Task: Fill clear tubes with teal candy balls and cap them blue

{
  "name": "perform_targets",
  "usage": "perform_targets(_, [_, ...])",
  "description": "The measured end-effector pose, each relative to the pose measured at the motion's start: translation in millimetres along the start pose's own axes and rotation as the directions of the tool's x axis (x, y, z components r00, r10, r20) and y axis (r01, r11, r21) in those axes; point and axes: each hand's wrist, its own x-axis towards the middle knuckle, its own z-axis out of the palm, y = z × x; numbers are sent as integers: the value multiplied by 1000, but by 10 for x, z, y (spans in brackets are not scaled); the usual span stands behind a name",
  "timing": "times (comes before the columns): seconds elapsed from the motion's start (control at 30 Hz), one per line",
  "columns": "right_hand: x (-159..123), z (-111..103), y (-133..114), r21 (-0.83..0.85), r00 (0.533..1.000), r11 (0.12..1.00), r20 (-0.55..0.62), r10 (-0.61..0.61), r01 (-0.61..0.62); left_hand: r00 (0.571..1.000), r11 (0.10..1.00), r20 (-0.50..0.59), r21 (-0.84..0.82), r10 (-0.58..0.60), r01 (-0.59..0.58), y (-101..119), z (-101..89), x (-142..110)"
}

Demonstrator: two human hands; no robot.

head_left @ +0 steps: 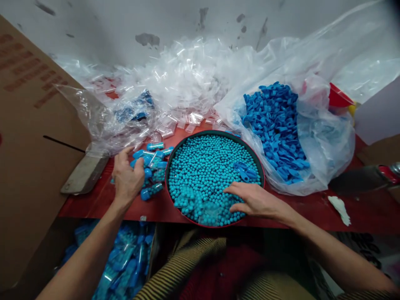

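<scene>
Left forearm [84, 250] partly hides tubes [134, 252] below the table [375, 212].

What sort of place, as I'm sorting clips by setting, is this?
Probably a small packing workshop: a round tray of turquoise beads, a plastic bag of blue pieces, and blue-ended tubes heaped beside the tray.

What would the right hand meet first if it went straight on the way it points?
The right hand would likely meet the blue beads in the round tray; it may already touch them, as depth is unclear.
</scene>
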Motion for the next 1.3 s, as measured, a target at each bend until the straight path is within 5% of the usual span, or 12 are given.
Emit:
perform_targets(0.1, [-21, 134, -86, -82, 999, 996, 33, 39, -36, 972, 990, 192, -77, 133, -120, 306, 84, -231])
perform_targets(0.17, [-8, 198, -83, -54, 999, 997, 25, 48, -47, 895, 953, 351, -218, 277, -209, 529, 170, -432])
perform_targets(0.27, [-14, 206, -7, 75, 998, 995, 18, 60, -61, 660, 853, 543, -376, 520, -363, 761, 260, -704])
perform_targets(0.33, [-27, 154, 60, 168, 997, 983, 19, 72, -74, 492, 815, 651, -441, 579, -375, 846, 285, -804])
perform_targets(0.37, [-25, 118, 92, 206, 997, 975, 9, 82, -82, 444, 820, 690, -455, 571, -348, 877, 296, -823])
perform_targets(0.4, [-11, 80, 120, 238, 995, 967, -15, 95, -89, 428, 835, 718, -459, 550, -303, 905, 311, -821])
perform_targets(0.53, [223, -17, 191, 347, 963, 934, -212, 165, -84, 490, 875, 752, -482, 442, -49, 1025, 476, -675])
perform_targets(0.73, [565, -44, 275, 472, 905, 882, -375, 201, 0, 526, 756, 750, -595, 401, 273, 1105, 779, -458])
perform_targets(0.83, [422, -69, 431, 205, 924, 979, -371, 89, -12, 446, 670, 827, -548, 343, 501, 1034, 770, -426])
perform_targets(0.97, [174, -4, 689, -211, 982, 969, -162, 96, -129, 355, 582, 905, -422, 233, 695, 894, 750, -414])
perform_targets(1.13, [225, 29, 667, -407, 990, 902, -48, 135, -143, 266, 559, 945, -326, 189, 763, 802, 832, -395])
perform_targets(1.3, [394, -1, 507, -549, 983, 816, -133, 129, -182, 211, 563, 958, -286, 197, 775, 793, 860, -390])
